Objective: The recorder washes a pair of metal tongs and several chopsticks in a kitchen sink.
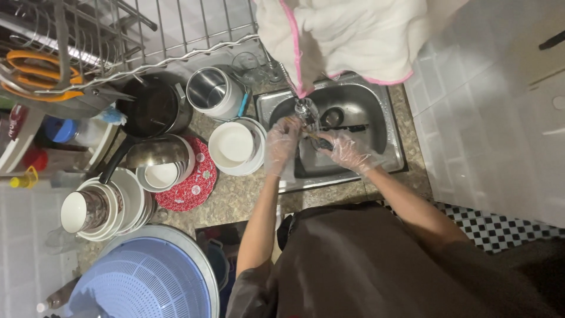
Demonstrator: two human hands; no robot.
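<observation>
Head view: utensil, seemingly between hands.

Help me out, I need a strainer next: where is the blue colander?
The blue colander sits at the bottom left of the head view, on the counter below the stacked white bowls, left of the person's left arm.

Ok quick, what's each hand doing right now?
Left hand: gloved, at the running tap over the sink; grip cannot be told.
Right hand: gloved, closed on a small dark utensil, its kind unclear.
</observation>
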